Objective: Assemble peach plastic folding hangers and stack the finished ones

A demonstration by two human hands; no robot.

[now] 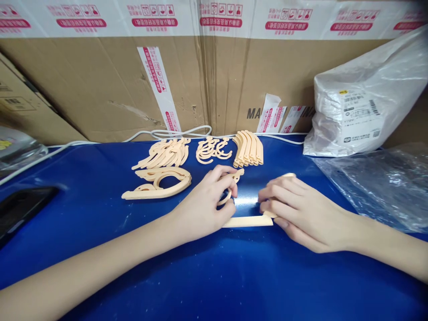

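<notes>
The curled left hand [209,200] grips a cream curved plastic hook [227,199] and straight cream bar [249,221]; the curled right hand [297,209] holds a cream plastic piece [269,214] at the bar's right end. Beyond, cream plastic arms [167,154] lie on the blue bench [214,276].

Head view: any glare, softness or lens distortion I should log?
In the head view, a bright reflection shows on the blue table between the left hand and right hand; the head view's left edge is soft around the black phone, while the pale strip is fairly crisp; the head view seems stretched toward its sides.
</notes>
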